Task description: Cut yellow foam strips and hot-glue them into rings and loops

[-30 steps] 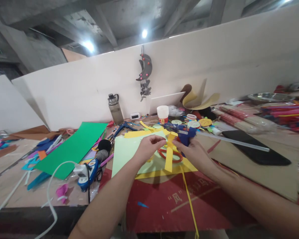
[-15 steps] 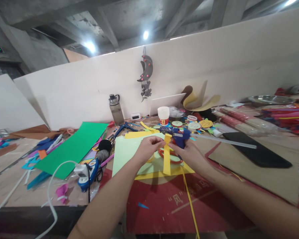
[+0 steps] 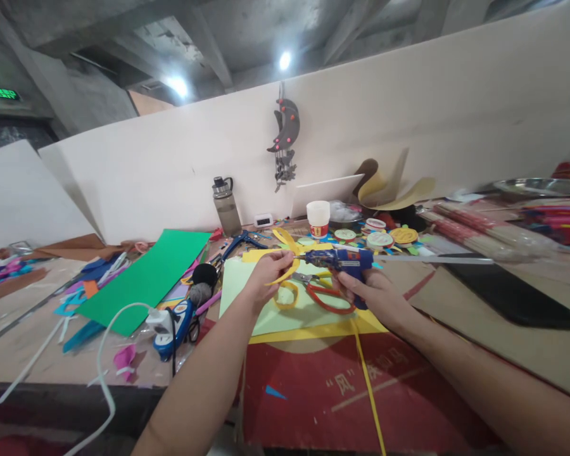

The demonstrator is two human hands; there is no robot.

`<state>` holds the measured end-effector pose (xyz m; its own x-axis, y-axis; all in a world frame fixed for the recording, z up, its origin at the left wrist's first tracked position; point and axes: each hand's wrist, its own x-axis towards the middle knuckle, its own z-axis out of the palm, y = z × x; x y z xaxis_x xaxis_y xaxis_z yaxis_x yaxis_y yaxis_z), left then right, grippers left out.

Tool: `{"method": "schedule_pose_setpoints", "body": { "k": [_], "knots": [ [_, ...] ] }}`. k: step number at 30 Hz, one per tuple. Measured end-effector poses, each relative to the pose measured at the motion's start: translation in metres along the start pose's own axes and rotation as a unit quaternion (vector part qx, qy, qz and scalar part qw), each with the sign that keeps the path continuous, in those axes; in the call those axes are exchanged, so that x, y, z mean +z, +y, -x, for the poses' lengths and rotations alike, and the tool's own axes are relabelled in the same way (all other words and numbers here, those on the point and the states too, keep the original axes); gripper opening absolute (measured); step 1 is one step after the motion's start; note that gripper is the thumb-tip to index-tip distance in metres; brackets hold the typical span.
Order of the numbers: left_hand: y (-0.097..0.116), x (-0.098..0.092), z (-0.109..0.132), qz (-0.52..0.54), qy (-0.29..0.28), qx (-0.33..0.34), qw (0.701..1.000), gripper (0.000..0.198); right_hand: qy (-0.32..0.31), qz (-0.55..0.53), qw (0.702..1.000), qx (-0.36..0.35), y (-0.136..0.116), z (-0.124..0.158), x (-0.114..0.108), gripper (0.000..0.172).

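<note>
My left hand (image 3: pixel 270 272) pinches a curved yellow paper strip (image 3: pixel 286 275). In my right hand (image 3: pixel 368 288) is a blue hot glue gun (image 3: pixel 346 261), its nozzle pointing left and touching or very near the strip. A long translucent glue stick (image 3: pixel 432 259) juts out of the back of the gun. Under the hands lies a pale green sheet (image 3: pixel 247 310) over a yellow one (image 3: pixel 308 332). On the green sheet rest a yellow paper ring (image 3: pixel 285 296) and red-handled scissors (image 3: pixel 330 299), partly behind my right hand.
A paper cup (image 3: pixel 318 220) and several round paper pieces (image 3: pixel 380 240) stand behind the hands. A bottle (image 3: pixel 227 208) is at the wall. Left are a green sheet (image 3: pixel 147 278) and a blue power strip (image 3: pixel 175 335) with a white cable (image 3: pixel 105 373). A black slab (image 3: pixel 513 294) lies right.
My right hand has let go of the strip and now grips the glue gun level, nozzle at the strip. My left hand has turned the strip from hanging straight to curving. The yellow ring shows more clearly.
</note>
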<state>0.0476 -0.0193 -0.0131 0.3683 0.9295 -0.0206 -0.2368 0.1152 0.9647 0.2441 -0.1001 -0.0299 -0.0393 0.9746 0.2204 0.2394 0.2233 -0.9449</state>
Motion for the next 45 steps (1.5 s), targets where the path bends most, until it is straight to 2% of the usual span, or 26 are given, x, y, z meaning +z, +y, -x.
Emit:
{"method": "schedule_pose_setpoints", "body": {
  "k": [6, 13, 18, 23, 29, 34, 45],
  "knots": [
    [0.006, 0.005, 0.008, 0.009, -0.061, 0.007, 0.998, 0.035, 0.024, -0.036, 0.999, 0.021, -0.004, 0.001, 0.0, 0.043],
    [0.006, 0.005, 0.01, 0.019, -0.1, 0.008, 0.995, 0.035, 0.03, -0.048, 0.998, 0.015, -0.002, 0.0, -0.001, 0.044],
    [0.003, 0.001, 0.008, 0.042, -0.1, 0.002, 0.994, 0.034, 0.017, -0.06, 0.998, 0.025, -0.002, 0.001, -0.001, 0.041],
    [0.0, -0.001, 0.006, 0.077, -0.148, 0.009, 0.986, 0.032, 0.016, -0.087, 0.996, 0.025, -0.003, 0.002, 0.0, 0.039],
    [-0.001, -0.001, 0.005, 0.13, -0.139, -0.019, 0.982, 0.031, 0.003, -0.091, 0.996, 0.027, 0.003, 0.002, 0.001, 0.039],
    [-0.004, -0.002, 0.0, 0.163, -0.094, -0.053, 0.981, 0.029, -0.016, -0.1, 0.995, 0.011, 0.005, 0.003, 0.001, 0.039],
    [-0.008, 0.002, 0.001, 0.217, -0.134, -0.057, 0.965, 0.023, -0.012, -0.128, 0.992, 0.0, 0.003, 0.003, 0.003, 0.037]
  ]
}}
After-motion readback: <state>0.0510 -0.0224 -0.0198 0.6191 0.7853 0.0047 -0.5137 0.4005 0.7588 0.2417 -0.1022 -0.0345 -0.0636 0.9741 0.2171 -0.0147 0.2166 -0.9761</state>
